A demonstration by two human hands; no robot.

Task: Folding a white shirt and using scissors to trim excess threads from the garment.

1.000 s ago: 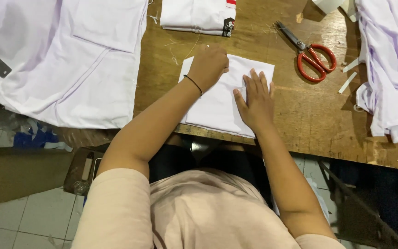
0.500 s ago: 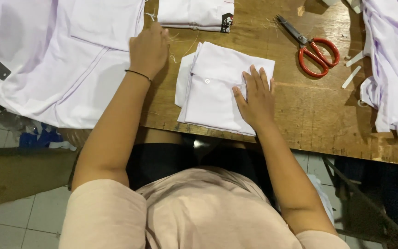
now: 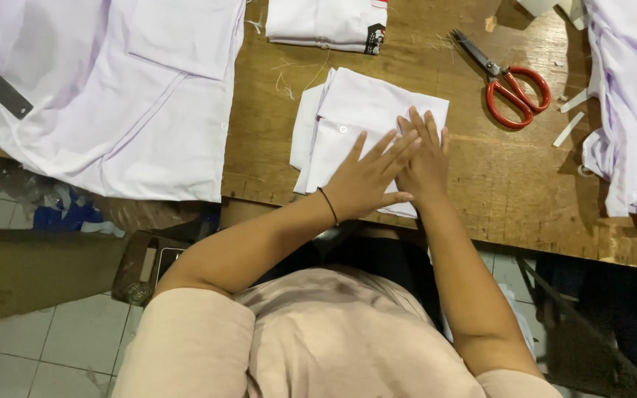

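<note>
Hands flat, fingers spread, nothing clenched: left hand point(image 3: 366, 180) and right hand point(image 3: 423, 158) side by side, pressing on folded cloth point(image 3: 355, 118) on surface point(image 3: 510, 191). Scissors point(image 3: 510, 81) beyond right hand, apart. White shirt point(image 3: 112, 96) well off beside left hand.

1. Label point(image 3: 375, 37): small patch, black with a touch of red and white, on the lower right corner of the folded white garment point(image 3: 326, 22) at the far edge of the wooden table point(image 3: 481, 199).
2. Packages, signs, screens: none.
</note>
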